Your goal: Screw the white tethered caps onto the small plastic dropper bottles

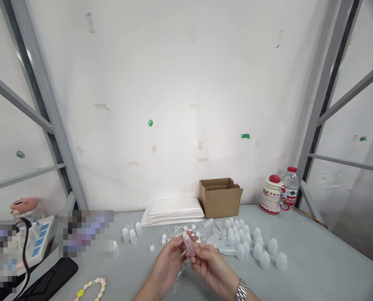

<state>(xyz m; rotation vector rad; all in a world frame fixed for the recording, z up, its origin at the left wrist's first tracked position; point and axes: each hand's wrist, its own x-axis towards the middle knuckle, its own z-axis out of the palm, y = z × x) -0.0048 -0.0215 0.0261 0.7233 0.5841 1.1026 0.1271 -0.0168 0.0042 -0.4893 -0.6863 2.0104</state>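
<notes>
Pinching 1 small bottle (pixel 189 246) between the left hand (pixel 168 258) and right hand (pixel 209 261), tilted, with its top end away and slightly left.

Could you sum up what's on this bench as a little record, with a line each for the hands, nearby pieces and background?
Right hand: this hand grips a small translucent plastic bottle
Left hand: this hand is at the same bottle; its exact grip is unclear
Right wrist: silver metal band
Right of hands: frosted white rounded plastic pieces
Left of hands: small white capped plastic bottles, upright
Back: open brown cardboard box beside stacked flat white packets
Surface: grey tabletop
</notes>
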